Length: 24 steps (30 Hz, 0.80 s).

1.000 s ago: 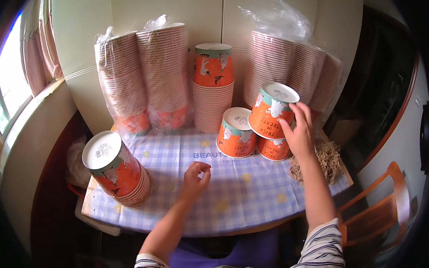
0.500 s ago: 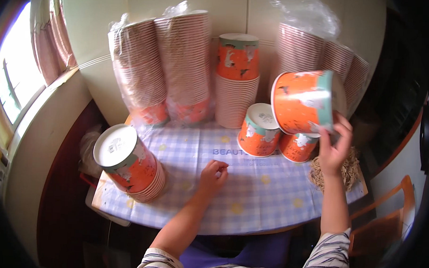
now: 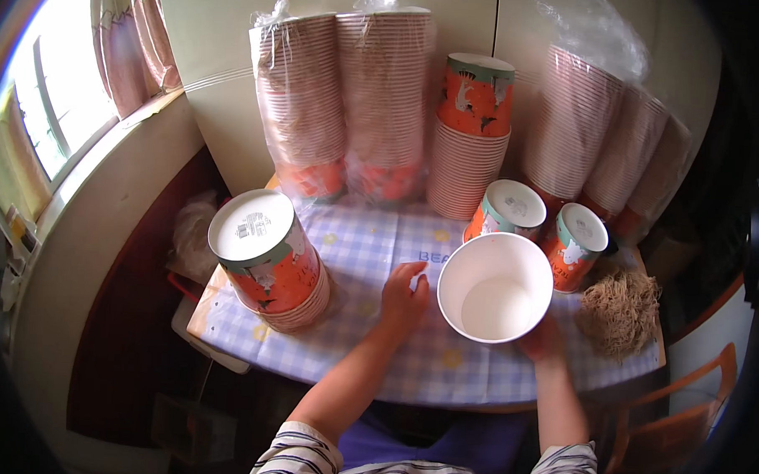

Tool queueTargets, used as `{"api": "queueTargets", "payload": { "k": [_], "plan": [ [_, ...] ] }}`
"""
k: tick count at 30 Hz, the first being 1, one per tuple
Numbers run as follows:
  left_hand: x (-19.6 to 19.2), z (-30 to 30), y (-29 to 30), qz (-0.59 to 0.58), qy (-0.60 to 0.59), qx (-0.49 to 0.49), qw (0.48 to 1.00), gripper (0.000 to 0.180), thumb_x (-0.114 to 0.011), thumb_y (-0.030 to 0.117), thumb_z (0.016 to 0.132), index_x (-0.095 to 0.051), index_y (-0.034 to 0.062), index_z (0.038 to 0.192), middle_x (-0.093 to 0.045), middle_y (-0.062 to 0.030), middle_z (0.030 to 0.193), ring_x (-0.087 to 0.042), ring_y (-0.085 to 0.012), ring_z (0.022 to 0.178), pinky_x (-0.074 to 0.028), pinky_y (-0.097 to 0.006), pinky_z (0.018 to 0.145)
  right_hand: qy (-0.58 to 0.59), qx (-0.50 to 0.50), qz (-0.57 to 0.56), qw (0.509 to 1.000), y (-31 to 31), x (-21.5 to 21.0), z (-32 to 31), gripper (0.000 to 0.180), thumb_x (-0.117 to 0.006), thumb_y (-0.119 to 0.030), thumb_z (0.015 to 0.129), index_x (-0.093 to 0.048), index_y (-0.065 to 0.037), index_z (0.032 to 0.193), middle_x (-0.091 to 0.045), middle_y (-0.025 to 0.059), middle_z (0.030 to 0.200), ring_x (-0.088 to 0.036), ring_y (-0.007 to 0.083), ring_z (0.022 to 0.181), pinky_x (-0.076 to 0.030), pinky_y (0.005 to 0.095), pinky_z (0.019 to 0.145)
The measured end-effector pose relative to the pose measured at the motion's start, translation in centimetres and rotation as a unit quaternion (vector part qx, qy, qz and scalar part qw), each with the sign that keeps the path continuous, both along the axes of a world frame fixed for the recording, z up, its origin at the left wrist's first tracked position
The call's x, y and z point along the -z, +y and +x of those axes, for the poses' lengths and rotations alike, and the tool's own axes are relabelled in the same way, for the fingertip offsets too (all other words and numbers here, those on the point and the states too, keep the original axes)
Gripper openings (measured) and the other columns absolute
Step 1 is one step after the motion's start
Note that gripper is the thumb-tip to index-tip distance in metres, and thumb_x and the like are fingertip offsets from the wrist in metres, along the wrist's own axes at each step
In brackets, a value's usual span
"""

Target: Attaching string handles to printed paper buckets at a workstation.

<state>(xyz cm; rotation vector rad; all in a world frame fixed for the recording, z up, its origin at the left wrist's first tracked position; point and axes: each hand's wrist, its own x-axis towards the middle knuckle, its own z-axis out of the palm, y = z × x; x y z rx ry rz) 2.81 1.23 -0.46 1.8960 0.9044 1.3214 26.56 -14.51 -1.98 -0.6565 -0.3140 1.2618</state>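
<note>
- Head view: the right hand [image 3: 545,339] holds a white paper cup [image 3: 495,287] from below, mouth up toward the camera, above the tabletop [image 3: 371,245]. Its fingers are hidden under the cup, seemingly clamped on the base.
- The left hand [image 3: 404,292] rests on the checked cloth just beside the cup, fingers loosely together, holding nothing.
- 2 upside-down orange cups [image 3: 514,210] stand behind; a tilted stack [image 3: 270,262] lies to the left, wrapped stacks [image 3: 342,102] at the wall.
- A bundle of straw-like fibre [image 3: 619,312] is to the right.
- I think a gentle grip is best, because thin paper walls dent easily.
</note>
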Motion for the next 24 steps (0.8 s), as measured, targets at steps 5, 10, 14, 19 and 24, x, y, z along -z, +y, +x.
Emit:
{"api": "queueTargets", "payload": {
  "k": [5,10,14,19,24],
  "plan": [
    [3.0,-0.5,5.3,0.110,0.158,-0.178,0.965,0.054,-0.059,0.023,0.084,-0.043,-0.0054,0.127,-0.049,-0.0249,0.127,-0.046,-0.0371,0.119,-0.035,-0.045,0.101,-0.038,0.005,0.002,0.999,0.1,0.4,-0.3,0.042,-0.048,-0.022,0.092,-0.047,0.004,0.126,-0.055,0.0172,0.123,-0.056,0.0251,0.111,-0.046,0.0396,0.095],
    [3.2,-1.7,12.1,0.007,0.397,-0.146,0.906,0.078,-0.045,0.057,0.086,-0.035,-0.0044,0.133,-0.033,-0.0246,0.141,-0.031,-0.0369,0.132,-0.026,-0.055,0.105,-0.043,-0.020,0.006,0.999,0.0,1.3,0.9,0.042,-0.048,-0.024,0.093,-0.049,0.004,0.124,-0.058,0.0169,0.119,-0.059,0.0244,0.106,-0.049,0.0386,0.091],
    [3.6,-1.8,10.6,0.064,0.449,-0.126,0.882,0.083,-0.042,0.059,0.086,-0.033,-0.0079,0.135,-0.035,-0.0262,0.140,-0.032,-0.0368,0.132,-0.021,-0.052,0.109,-0.132,0.051,0.006,0.990,-1.2,-1.8,-1.0,0.041,-0.048,-0.024,0.093,-0.051,0.003,0.123,-0.060,0.0164,0.115,-0.061,0.0232,0.103,-0.051,0.0377,0.087],
    [4.1,-4.3,3.0,0.208,0.466,-0.033,0.859,0.082,-0.046,0.057,0.086,-0.035,-0.0096,0.132,-0.037,-0.0282,0.138,-0.038,-0.0392,0.128,-0.027,-0.053,0.105,-0.223,0.049,-0.026,0.973,-1.6,-1.6,-0.7,0.040,-0.048,-0.024,0.093,-0.052,0.002,0.122,-0.060,0.0168,0.114,-0.060,0.0230,0.103,-0.051,0.0376,0.087],
    [0.3,-14.2,-8.6,0.219,0.464,0.057,0.857,0.078,-0.053,0.049,0.084,-0.035,-0.0089,0.134,-0.037,-0.0272,0.138,-0.036,-0.0376,0.130,-0.027,-0.049,0.106,-0.173,0.087,-0.021,0.981,-1.1,0.1,-0.8,0.040,-0.047,-0.023,0.093,-0.051,0.003,0.123,-0.060,0.0171,0.115,-0.061,0.0243,0.103,-0.051,0.0388,0.087]
  ]
}}
